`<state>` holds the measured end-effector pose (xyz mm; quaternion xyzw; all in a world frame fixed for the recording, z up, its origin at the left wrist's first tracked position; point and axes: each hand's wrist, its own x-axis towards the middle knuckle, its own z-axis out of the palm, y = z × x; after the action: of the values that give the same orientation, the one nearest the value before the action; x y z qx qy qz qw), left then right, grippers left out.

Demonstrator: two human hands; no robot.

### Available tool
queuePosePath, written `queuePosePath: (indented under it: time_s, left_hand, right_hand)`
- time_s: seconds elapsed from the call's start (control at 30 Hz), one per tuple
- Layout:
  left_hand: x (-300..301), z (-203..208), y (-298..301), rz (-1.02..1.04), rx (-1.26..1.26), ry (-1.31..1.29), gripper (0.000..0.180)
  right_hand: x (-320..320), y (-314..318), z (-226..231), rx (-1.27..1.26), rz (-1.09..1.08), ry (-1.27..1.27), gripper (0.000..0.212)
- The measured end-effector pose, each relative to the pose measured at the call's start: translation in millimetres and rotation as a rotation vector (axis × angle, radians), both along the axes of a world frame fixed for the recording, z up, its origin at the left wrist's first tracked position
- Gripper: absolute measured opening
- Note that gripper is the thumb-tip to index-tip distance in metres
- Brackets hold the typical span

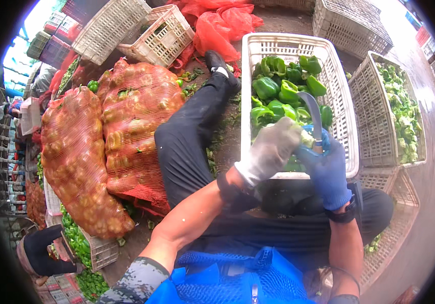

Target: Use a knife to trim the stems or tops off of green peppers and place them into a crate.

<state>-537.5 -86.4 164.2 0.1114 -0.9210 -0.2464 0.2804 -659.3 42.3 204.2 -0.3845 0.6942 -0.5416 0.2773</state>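
My right hand [324,169], in a blue glove, is closed around the handle of a knife [314,114] with a curved blade pointing up and away from me. Close against it, my left hand [272,151], in a whitish glove, has its fingers curled and slightly blurred. A small pale green piece [307,138] shows between the two hands; what the left fingers grip is mostly hidden. Both hands are over the near end of a white plastic crate [343,101]. Inside lie several green bell peppers [266,88], some of them cut open.
Two bulging red mesh sacks [141,114] lie left of my outstretched leg. At right stands a crate of pale green scraps [405,119]. Stacked crates [352,25] and red netting [222,28] are at the back. Another person [47,253] is at lower left, beside green peppers [78,238].
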Motion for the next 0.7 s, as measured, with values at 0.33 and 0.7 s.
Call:
queuePosePath:
  time_s: [0.33,0.7]
  left_hand:
    - [-1.4,18.1,11.8,0.187,1.295,0.063,0.015]
    - [3.8,15.2,-2.1,0.071,0.925,-0.092,0.038]
  right_hand:
    - [-5.3,-2.8,-1.6,0.093,-0.071,-0.497,0.028]
    - [1.5,-4.2,0.6,0.144,-0.017,-0.304,0.032]
